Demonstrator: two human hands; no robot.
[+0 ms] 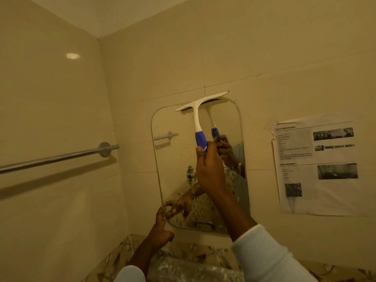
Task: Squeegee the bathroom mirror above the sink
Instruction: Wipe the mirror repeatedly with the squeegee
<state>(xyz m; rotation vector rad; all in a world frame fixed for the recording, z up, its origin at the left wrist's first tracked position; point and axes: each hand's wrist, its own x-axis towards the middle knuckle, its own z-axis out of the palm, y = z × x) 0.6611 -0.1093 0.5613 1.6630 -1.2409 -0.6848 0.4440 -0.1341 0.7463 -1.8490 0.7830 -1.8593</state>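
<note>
Right hand [209, 169] grips the squeegee [198, 110] handle, which points down. The blade spans the mirror [175, 159] top edge, rising rightward. Left hand [161, 224] touches the lower-left corner; grip indeterminate.

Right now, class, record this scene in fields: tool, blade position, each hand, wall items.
tool: squeegee, white with a blue grip
blade: at the top edge of the mirror, tilted, right end higher
right hand: grips the squeegee's blue handle
left hand: at the mirror's lower left edge; grip unclear
left wall: towel rail
right of mirror: paper notice
</note>
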